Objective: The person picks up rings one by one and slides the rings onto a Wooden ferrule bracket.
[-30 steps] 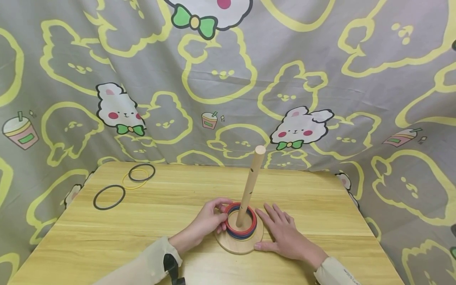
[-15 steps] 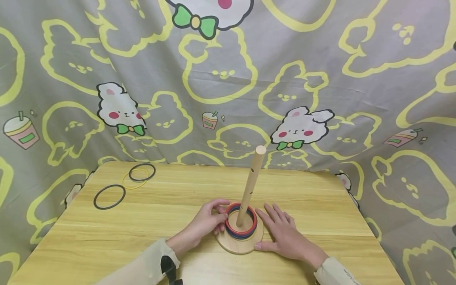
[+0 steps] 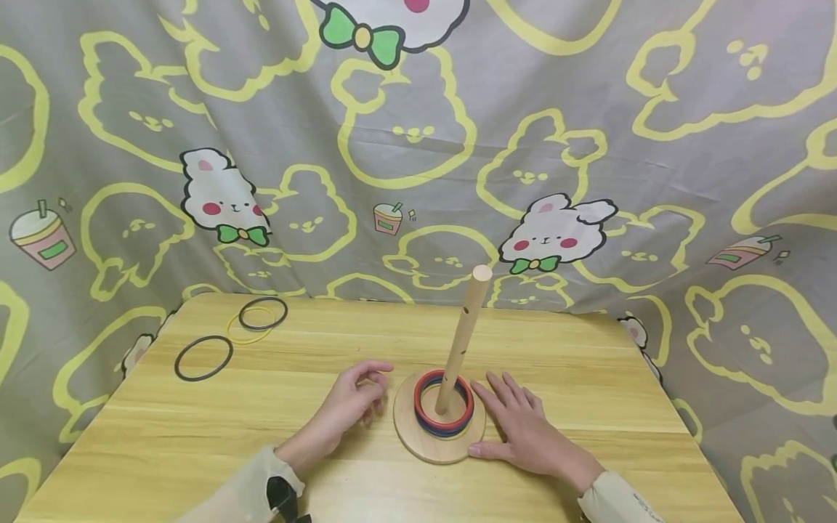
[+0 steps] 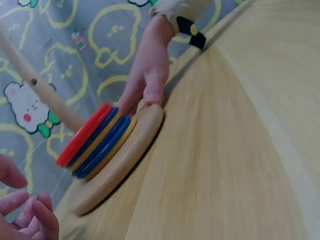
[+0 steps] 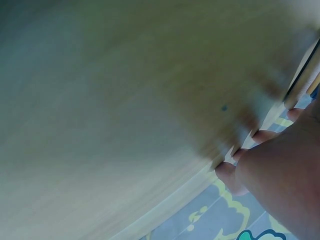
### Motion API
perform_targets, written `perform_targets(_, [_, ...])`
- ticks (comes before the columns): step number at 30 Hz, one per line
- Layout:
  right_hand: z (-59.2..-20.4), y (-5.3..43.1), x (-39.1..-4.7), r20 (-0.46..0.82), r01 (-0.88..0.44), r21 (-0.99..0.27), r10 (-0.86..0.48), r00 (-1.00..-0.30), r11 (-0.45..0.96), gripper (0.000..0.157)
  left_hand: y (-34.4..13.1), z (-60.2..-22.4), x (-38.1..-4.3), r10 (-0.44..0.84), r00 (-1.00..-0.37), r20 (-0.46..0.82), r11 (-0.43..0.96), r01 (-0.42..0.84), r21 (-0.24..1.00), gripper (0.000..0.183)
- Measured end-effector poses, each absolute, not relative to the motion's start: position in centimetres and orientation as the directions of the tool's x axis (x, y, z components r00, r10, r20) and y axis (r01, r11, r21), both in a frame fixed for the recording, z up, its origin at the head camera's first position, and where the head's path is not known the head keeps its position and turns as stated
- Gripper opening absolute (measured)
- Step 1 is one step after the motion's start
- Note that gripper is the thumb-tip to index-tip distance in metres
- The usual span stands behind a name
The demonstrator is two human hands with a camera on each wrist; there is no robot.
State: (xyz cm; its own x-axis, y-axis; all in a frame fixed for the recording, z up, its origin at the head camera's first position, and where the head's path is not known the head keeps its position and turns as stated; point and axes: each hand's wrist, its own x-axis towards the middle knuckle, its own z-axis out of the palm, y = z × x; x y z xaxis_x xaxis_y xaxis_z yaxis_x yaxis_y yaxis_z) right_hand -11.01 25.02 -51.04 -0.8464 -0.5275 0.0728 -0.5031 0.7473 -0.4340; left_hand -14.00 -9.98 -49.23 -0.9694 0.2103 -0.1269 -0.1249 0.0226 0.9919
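Note:
A round wooden base (image 3: 407,434) with an upright wooden pole (image 3: 463,335) stands on the table. Around the pole's foot lies a stack of several rings, red, blue and yellow; the red ring (image 4: 85,135) is on top. My left hand (image 3: 341,408) hovers just left of the base, fingers loosely curved, holding nothing. In the left wrist view its fingertips (image 4: 45,217) show apart from the stack. My right hand (image 3: 526,430) lies flat with spread fingers at the right side of the base, its thumb touching the front right rim.
At the table's back left lie a dark ring (image 3: 194,379) by itself and a yellow ring (image 3: 243,343) overlapped by another dark ring (image 3: 285,314). Behind the wooden table (image 3: 340,330) hangs a grey patterned curtain (image 3: 418,94).
My left hand has let go of the ring stack and drawn away to the left. The right hand stays at the base, and the stack has not moved.

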Motion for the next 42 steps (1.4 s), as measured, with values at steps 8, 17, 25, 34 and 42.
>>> perform_targets(8, [-51.3,25.0,-11.3,0.048,-0.488,-0.426,-0.52,-0.853,0.762,0.102,-13.9,-49.5,-14.7,0.072,-0.992,-0.101,0.118,-0.092,0.989,0.039])
perform_targets(17, [-51.3,25.1,-11.2,0.044,-0.485,-0.423,-0.517,-0.855,0.766,0.103,-19.3,-49.2,-15.2,-0.026,-0.995,-0.094,0.189,-0.097,0.977,0.043])
perform_targets(25, [-51.1,25.0,-11.1,0.032,-0.47,-0.444,-0.511,-0.859,0.763,0.105,-23.7,-49.1,-16.7,-0.099,-0.994,-0.038,0.238,-0.06,0.969,0.038])
perform_targets(34, [-51.2,25.0,-11.2,0.037,-0.478,-0.435,-0.515,-0.856,0.763,0.104,-26.9,-49.0,-18.6,-0.106,-0.993,-0.043,0.297,-0.073,0.952,0.045])
perform_targets(42, [-51.3,25.1,-11.3,0.031,-0.477,-0.438,-0.518,-0.855,0.762,0.104,-27.9,-48.4,-20.2,-0.091,-0.996,0.015,0.391,-0.021,0.92,0.049])
